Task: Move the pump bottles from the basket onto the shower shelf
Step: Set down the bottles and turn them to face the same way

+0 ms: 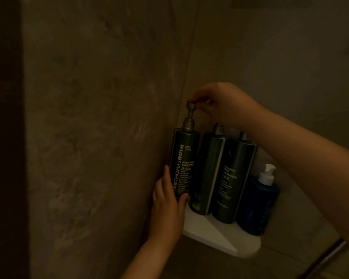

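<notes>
Three tall dark pump bottles stand upright on a white corner shelf point(216, 236) in a dim shower. The left one, the shampoo bottle point(184, 158), is against the left wall. My left hand point(168, 206) wraps its lower body. My right hand point(224, 103) pinches its metal pump head from above. The middle bottle point(209, 174) and the body cleanser bottle point(233, 178) stand close beside it, their pump heads hidden behind my right hand and wrist. No basket is in view.
A smaller blue bottle with a white pump point(260, 202) stands at the shelf's right end. Stone-look walls meet in the corner behind the shelf. A metal bar or hose point(328, 256) runs at lower right.
</notes>
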Tool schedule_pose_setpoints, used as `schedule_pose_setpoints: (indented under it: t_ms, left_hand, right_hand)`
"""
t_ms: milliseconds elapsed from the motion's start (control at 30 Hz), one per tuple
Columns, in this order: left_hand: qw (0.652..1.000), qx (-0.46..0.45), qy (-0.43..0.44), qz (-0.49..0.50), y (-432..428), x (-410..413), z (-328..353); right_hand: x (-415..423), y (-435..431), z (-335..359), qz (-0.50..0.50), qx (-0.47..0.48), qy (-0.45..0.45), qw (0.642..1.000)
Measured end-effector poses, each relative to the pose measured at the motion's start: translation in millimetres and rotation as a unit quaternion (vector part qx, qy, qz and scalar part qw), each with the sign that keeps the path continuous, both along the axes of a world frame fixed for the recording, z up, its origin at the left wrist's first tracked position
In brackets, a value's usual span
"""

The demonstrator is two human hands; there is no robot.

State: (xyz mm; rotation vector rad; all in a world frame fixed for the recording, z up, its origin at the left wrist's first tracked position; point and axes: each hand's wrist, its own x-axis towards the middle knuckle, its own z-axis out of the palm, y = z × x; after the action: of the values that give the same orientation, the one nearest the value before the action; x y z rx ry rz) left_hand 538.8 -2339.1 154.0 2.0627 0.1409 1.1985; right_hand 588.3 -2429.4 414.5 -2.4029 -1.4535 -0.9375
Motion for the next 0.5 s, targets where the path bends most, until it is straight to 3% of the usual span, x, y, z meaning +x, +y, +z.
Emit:
schedule_pose_setpoints:
  t_ms: [200, 500]
  left_hand:
    - [1.0, 0.002, 0.004, -0.001, 0.8, 1.5, -1.2]
    - [1.0, 0.0, 0.008, 0.002, 1.1, 2.2, -3.0]
  right_hand:
    - [1.7, 0.1, 12.9, -0.015, -0.011, 0.065, 0.998]
    - [-3.8, 4.7, 27.1, -0.041, -0.055, 0.085, 0.994]
